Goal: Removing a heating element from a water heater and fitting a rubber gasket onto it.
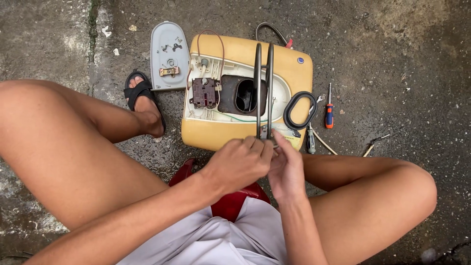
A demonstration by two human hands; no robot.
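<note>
1. Dark metal, bent into a long narrow loop, was what you held: the heating element (263, 88) stood out away from you over the open appliance.
2. Your left hand (239, 164) was clenched around the element's near end, fingers curled over the base fitting.
3. Your right hand (286, 169) gripped that same base from the other side, fingertips pressed against it and touching the left hand.
4. The element's two rods ran side by side above the yellow water heater casing (294, 73), which lay on the wet concrete floor (392, 49) between your knees.
5. Inside the casing, a dark oval opening (245, 95) sat just left of the rods, and a brown thermostat block (203, 92) lay beside it.
6. A black rubber gasket ring (299, 110) rested on the casing's right edge.
7. A grey cover plate (169, 54) lay on the floor left of the casing, near your sandalled foot (144, 105).
8. An orange-handled screwdriver (329, 114) lay to the right, apart from the casing.
9. You sat on a red stool (230, 203).
</note>
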